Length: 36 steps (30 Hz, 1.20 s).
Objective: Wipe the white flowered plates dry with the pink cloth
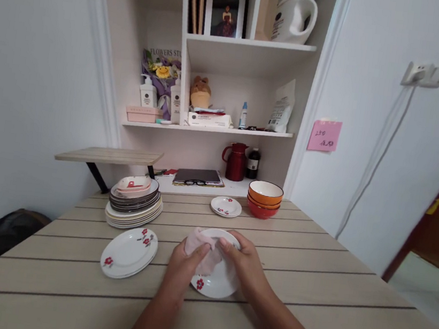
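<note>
A white plate [220, 284] with red flowers is held tilted between my two hands, just above or on the wooden table. My left hand [185, 262] is closed on a pale pink cloth [207, 260], pressing it against the plate's left side. On the right rim, my right hand [245, 262] grips the plate, thumb on its face and fingers behind. To the left lie flowered plates [129, 254], stacked flat. Behind my hands sit smaller flowered plates [226, 206].
A tall stack of plates [133, 218] topped with small dishes stands at the back left, near a raised wooden shelf [109, 156]. Orange and red bowls [265, 195] are stacked at the back right. Behind them stand a red jug [236, 162] and a laptop [197, 176].
</note>
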### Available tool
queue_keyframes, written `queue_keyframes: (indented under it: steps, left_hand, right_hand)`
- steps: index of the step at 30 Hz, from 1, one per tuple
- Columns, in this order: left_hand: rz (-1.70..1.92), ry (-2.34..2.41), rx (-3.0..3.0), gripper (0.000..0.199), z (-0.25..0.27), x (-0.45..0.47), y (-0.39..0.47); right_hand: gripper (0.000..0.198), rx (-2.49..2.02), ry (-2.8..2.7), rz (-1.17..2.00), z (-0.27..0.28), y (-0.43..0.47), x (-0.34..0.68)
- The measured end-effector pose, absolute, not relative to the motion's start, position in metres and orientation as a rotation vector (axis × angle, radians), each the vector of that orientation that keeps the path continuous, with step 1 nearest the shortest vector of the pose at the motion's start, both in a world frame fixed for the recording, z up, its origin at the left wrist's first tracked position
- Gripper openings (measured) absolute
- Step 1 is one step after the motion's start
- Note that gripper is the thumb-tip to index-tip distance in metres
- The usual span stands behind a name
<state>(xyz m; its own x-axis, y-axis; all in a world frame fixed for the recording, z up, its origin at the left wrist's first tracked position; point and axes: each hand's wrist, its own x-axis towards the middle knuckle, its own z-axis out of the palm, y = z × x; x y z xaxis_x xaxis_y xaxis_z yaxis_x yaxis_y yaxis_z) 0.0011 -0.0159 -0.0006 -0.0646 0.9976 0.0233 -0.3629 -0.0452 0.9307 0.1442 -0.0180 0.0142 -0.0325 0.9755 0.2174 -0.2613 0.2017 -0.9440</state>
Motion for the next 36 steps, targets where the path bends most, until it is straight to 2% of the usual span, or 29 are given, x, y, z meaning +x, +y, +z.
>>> queue_keyframes:
  steps: [5, 13, 20, 22, 27, 36]
  left_hand:
    - [1.400, 0.855, 0.870, 0.056, 0.009, 0.005, -0.026]
    - [1.351, 0.761, 0.886, 0.053, 0.018, 0.010, -0.035]
    - [1.392, 0.838, 0.863, 0.053, 0.005, 0.006, -0.027]
    - [1.416, 0.870, 0.912, 0.050, -0.001, 0.004, -0.023]
    - [1.430, 0.910, 1.179, 0.042, -0.009, 0.000, -0.018]
    - [1.393, 0.967, 1.289, 0.037, -0.002, 0.000, -0.022]
  right_hand:
    - [0.032, -0.767, -0.960, 1.275, 0.015, -0.019, 0.143]
    - [0.044, -0.711, -0.690, 1.320, 0.016, -0.017, 0.139]
    - [0.046, -0.747, -0.763, 1.447, 0.016, -0.016, 0.142]
    - [0.040, -0.844, -0.961, 1.378, 0.019, -0.017, 0.149]
    - [0.031, -0.999, -1.381, 0.759, 0.024, -0.018, 0.163]
    - [0.012, -1.044, -1.636, 0.751, 0.026, -0.018, 0.170]
